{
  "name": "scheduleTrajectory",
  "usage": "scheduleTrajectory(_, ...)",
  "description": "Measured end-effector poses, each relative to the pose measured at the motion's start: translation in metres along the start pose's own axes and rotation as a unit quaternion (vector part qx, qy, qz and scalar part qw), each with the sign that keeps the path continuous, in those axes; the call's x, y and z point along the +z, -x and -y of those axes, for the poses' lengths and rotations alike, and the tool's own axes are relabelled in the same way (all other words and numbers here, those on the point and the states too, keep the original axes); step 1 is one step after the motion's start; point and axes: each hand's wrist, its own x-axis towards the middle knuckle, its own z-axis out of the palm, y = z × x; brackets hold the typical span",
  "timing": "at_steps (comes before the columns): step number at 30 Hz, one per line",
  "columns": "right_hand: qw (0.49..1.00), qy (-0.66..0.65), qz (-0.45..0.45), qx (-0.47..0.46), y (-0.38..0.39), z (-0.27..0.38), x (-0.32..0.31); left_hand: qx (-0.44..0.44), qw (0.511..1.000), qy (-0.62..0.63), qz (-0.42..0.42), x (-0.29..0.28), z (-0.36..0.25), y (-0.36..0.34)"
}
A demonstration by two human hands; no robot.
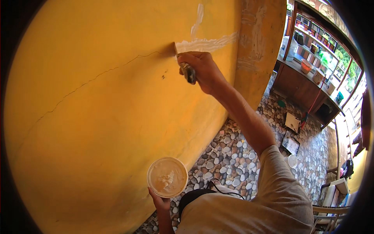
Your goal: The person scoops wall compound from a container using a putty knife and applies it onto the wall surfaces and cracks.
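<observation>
My right hand (pixel 204 70) is closed around the dark handle of a putty knife (pixel 189 74). Its wide edge presses on the yellow wall (pixel 117 117), at the left end of a band of wet white filler (pixel 218 43). A second white streak (pixel 198 19) rises from that band. From just left of the blade, a thin jagged crack (pixel 86 81) runs down the wall to the lower left. Low by the wall, my left hand (pixel 159 201) grips a round tub (pixel 184 167) from below. Pale, creamy filler sits inside it, heaped in the middle.
A wall corner with whitish smears (pixel 253 43) stands to the right. Beyond it is a wooden cabinet (pixel 296 78) with shelves, bowls and containers. On the pebble-patterned floor (pixel 230 156) lie a dark tray (pixel 290 142), a flat pale piece (pixel 292 122) and a white bucket (pixel 291 160).
</observation>
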Motion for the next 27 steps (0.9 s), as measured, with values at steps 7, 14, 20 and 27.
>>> scheduleTrajectory(7,0.989,0.128,-0.010,-0.079,0.047,-0.015,0.056,0.004,1.000,-0.011,0.001,-0.010,-0.012,0.003)
scheduleTrajectory(14,0.924,0.280,-0.137,-0.223,0.030,-0.088,0.033,0.146,0.947,-0.284,0.033,0.026,-0.025,0.034)
scheduleTrajectory(20,0.860,0.396,-0.103,-0.305,0.050,-0.160,0.032,-0.010,1.000,0.021,0.018,0.015,-0.017,0.030)
scheduleTrajectory(27,0.845,0.457,-0.175,-0.214,0.027,-0.079,0.005,0.238,0.882,-0.403,0.053,-0.019,-0.012,0.028)
